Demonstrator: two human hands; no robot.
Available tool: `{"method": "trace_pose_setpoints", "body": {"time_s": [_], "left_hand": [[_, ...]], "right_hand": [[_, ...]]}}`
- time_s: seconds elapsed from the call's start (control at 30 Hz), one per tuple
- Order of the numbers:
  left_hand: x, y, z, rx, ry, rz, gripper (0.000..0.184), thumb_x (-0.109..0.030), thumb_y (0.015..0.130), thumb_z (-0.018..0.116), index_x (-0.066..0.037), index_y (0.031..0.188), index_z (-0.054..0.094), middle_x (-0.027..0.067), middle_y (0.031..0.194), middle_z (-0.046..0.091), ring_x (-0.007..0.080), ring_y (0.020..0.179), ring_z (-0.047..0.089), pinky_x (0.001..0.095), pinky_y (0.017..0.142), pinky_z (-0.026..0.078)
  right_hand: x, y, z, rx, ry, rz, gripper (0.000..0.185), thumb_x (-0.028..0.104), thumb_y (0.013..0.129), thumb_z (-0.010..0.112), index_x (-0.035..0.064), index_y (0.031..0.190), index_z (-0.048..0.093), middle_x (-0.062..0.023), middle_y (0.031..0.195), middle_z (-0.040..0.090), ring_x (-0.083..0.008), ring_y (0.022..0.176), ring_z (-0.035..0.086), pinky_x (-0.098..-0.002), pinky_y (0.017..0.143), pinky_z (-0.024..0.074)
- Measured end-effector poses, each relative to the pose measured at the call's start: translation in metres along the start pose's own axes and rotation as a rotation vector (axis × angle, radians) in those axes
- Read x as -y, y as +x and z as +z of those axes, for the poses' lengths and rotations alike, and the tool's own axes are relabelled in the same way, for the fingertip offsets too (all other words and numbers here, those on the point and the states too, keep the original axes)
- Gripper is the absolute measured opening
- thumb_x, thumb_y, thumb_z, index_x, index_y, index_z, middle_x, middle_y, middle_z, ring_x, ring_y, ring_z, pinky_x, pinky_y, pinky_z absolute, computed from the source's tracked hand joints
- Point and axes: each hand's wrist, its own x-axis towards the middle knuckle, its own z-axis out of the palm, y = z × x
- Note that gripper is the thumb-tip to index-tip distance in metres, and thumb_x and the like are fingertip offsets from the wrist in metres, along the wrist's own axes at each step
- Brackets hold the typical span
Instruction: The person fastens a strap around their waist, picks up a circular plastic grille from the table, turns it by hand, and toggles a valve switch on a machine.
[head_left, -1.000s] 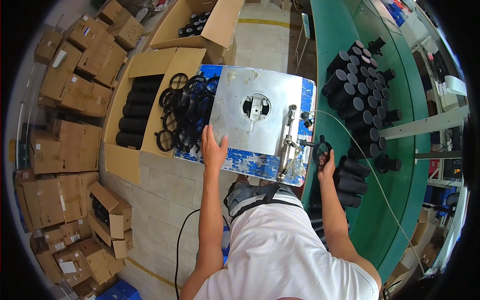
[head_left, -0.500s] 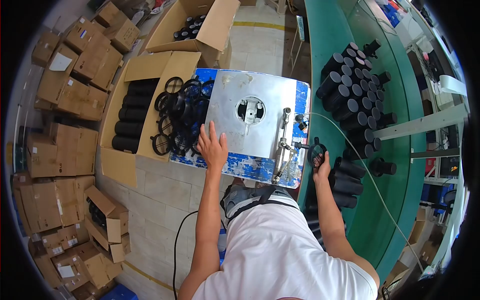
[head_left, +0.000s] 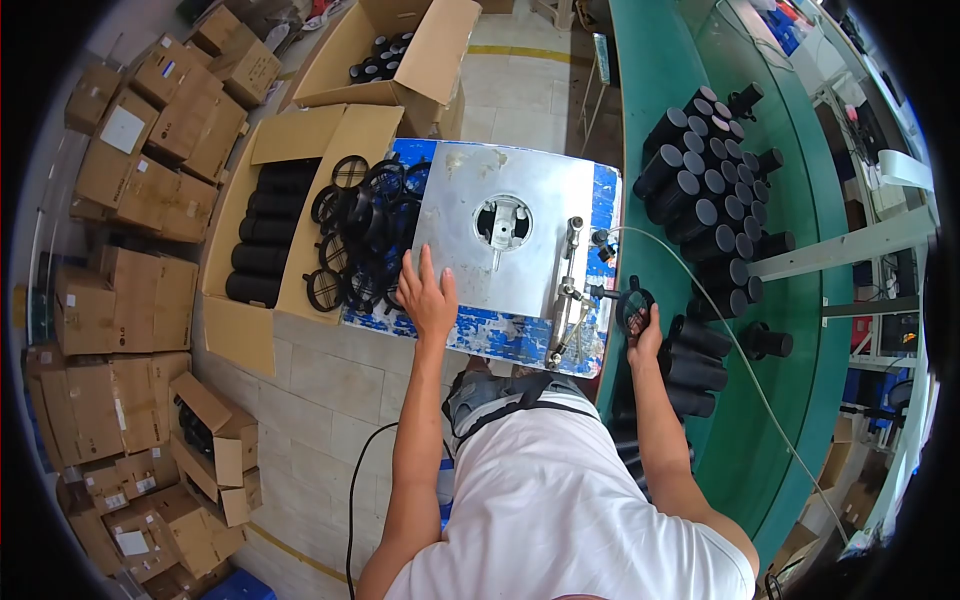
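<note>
My left hand (head_left: 428, 297) lies open, fingers spread, on the near left corner of a metal plate (head_left: 458, 230). A round opening in that plate shows a metal fixture (head_left: 503, 224) inside. My right hand (head_left: 645, 340) grips a round black ring-shaped part (head_left: 634, 308) with a cross-ribbed middle and a short stub pointing left. It is held over the green bench, close to a metal clamp bar (head_left: 566, 290) on the plate's right side. Left of the plate is a pile of similar black ring parts (head_left: 365, 215), near my left fingertips.
Many black cylinders (head_left: 715, 180) stand on the green bench (head_left: 770, 420), with more lying near my right forearm. A thin hose (head_left: 720, 310) crosses the bench. An open carton (head_left: 230, 215) holds black cylinders (head_left: 262, 230); stacked cardboard boxes (head_left: 110, 300) line the left.
Almost nothing differs. The view has shifted very slightly, and the black ring part in my right hand appears turned a little.
</note>
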Motion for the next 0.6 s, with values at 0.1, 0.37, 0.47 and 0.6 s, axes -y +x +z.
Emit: {"method": "trace_pose_setpoints", "body": {"time_s": [0.1, 0.37, 0.47, 0.6], "left_hand": [[-0.0007, 0.0004, 0.0002, -0.003, -0.005, -0.002, 0.055, -0.031, 0.090, 0.054, -0.011, 0.140, 0.044, 0.0210, 0.142, 0.037, 0.0392, 0.124, 0.041, 0.0524, 0.099, 0.032], [-0.0007, -0.0001, 0.0001, 0.001, -0.029, -0.019, 0.055, -0.032, 0.091, 0.053, -0.014, 0.142, 0.043, 0.0200, 0.143, 0.037, 0.0392, 0.125, 0.040, 0.0534, 0.100, 0.032], [-0.0005, 0.0000, 0.0007, -0.007, -0.015, -0.003, 0.055, -0.031, 0.090, 0.054, -0.011, 0.140, 0.044, 0.0206, 0.142, 0.037, 0.0389, 0.125, 0.041, 0.0523, 0.099, 0.033], [-0.0003, 0.0005, 0.0008, -0.010, -0.015, 0.000, 0.055, -0.031, 0.090, 0.055, -0.011, 0.140, 0.044, 0.0206, 0.141, 0.038, 0.0391, 0.124, 0.041, 0.0522, 0.099, 0.033]], "right_hand": [[-0.0009, 0.0018, -0.0017, 0.010, -0.005, 0.000, 0.035, 0.042, 0.091, 0.063, 0.0090, 0.079, 0.060, -0.0019, 0.065, 0.059, -0.0105, 0.054, 0.056, -0.0204, 0.046, 0.0389], [0.0003, 0.0003, 0.0005, -0.002, 0.012, 0.010, 0.037, 0.041, 0.091, 0.063, 0.0063, 0.081, 0.060, -0.0014, 0.063, 0.055, -0.0101, 0.051, 0.050, -0.0206, 0.048, 0.0398], [0.0007, -0.0008, 0.0009, -0.009, 0.006, 0.008, 0.037, 0.041, 0.091, 0.063, 0.0065, 0.081, 0.060, -0.0012, 0.063, 0.055, -0.0101, 0.052, 0.050, -0.0206, 0.048, 0.0400], [0.0000, 0.0004, -0.0004, -0.002, -0.002, 0.006, 0.035, 0.041, 0.091, 0.063, 0.0074, 0.081, 0.061, -0.0015, 0.066, 0.059, -0.0106, 0.054, 0.055, -0.0209, 0.047, 0.0403]]}}
